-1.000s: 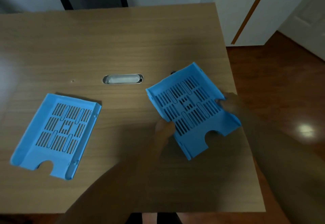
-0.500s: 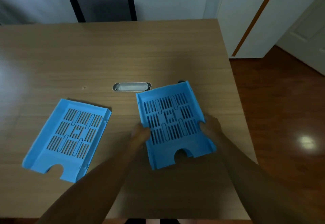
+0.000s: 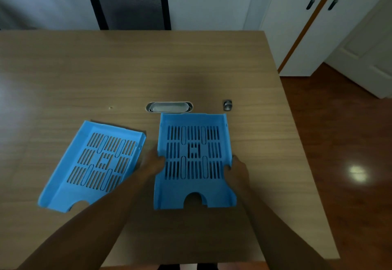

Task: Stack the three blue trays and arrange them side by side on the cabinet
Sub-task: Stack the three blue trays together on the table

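Observation:
Two blue slotted trays are in view on the wooden table. One blue tray sits square in front of me, its notched end toward me; it looks thicker than the other, but whether it is a stack I cannot tell. My left hand grips its left wall and my right hand grips its right wall. The second blue tray lies flat to the left, turned at an angle, untouched. No third tray shows separately.
A silver cable grommet and a small metal piece lie just beyond the held tray. A black mesh chair stands behind the table. A white cabinet stands at the right, past the table's edge, over wooden floor.
The tray in my hands has turned from a slant to square with the table and shifted toward me and left. The small metal piece behind it has come into sight. The left tray stays put.

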